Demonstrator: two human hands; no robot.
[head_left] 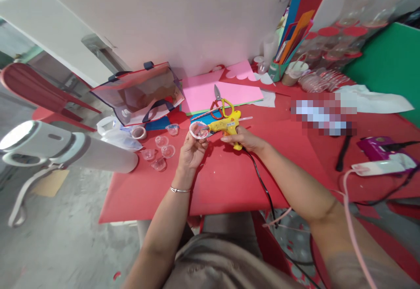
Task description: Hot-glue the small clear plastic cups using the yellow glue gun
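In my left hand (193, 151) is a small clear plastic cup (198, 130), held tilted with its rim toward me. My right hand (244, 140) grips a yellow hot glue gun (229, 126) by its handle. The gun's nozzle reaches the cup's opening; whether it touches the plastic I cannot tell. A clear glue stick (246, 118) pokes out of the gun's back, and a black cord runs down from its handle. Left of my left hand stand several more clear cups (161, 141). Scissors (221, 103) with yellow and red handles lie just behind the gun.
A large white tumbler (98, 149) leans in at the left edge beside a tape roll (138, 133). Behind are a bag (141, 90) and pink paper (203, 90). At right lie a purple box (382, 153), a white power strip (377, 168) and cords. Clear jars (348, 40) are stacked at the back right.
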